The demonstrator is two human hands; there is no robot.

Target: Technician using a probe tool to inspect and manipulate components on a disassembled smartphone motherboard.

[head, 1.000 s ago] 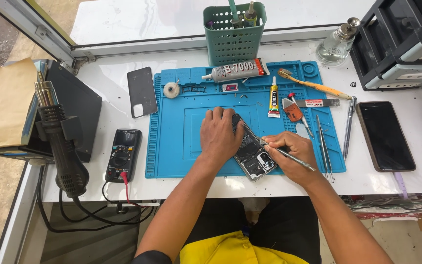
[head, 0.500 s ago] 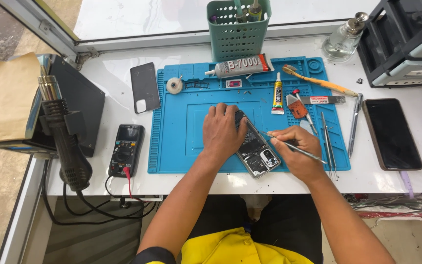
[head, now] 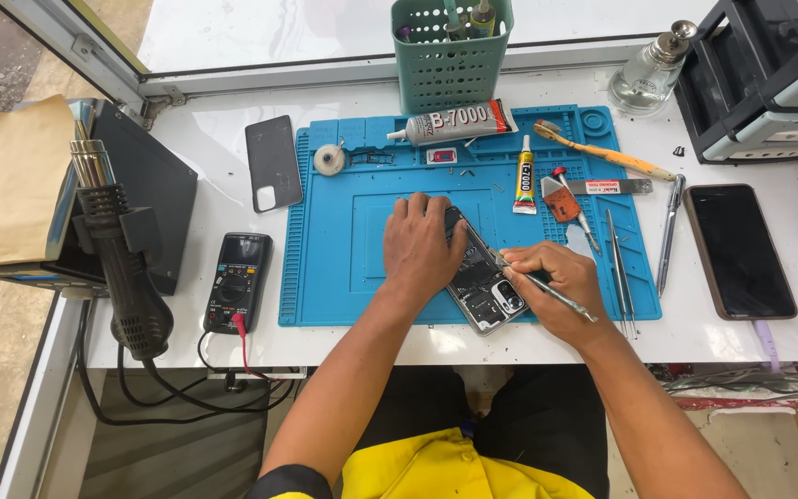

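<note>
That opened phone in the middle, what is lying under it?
The opened phone lies on the blue work mat, which rests on the white table. The left hand covers its upper end, so nothing there can be seen.

Work mat (head: 353,268): blue, matt, rubbery, ribbed edges. Opened phone (head: 484,282): glossy dark parts, bright metal shields. Tweezers (head: 547,291): polished metal. Tabletop (head: 214,152): smooth white, slight sheen. Basket (head: 452,69): green perforated plastic. Second phone (head: 741,249): glossy black glass. Envelope (head: 6,180): matt brown paper.
</note>
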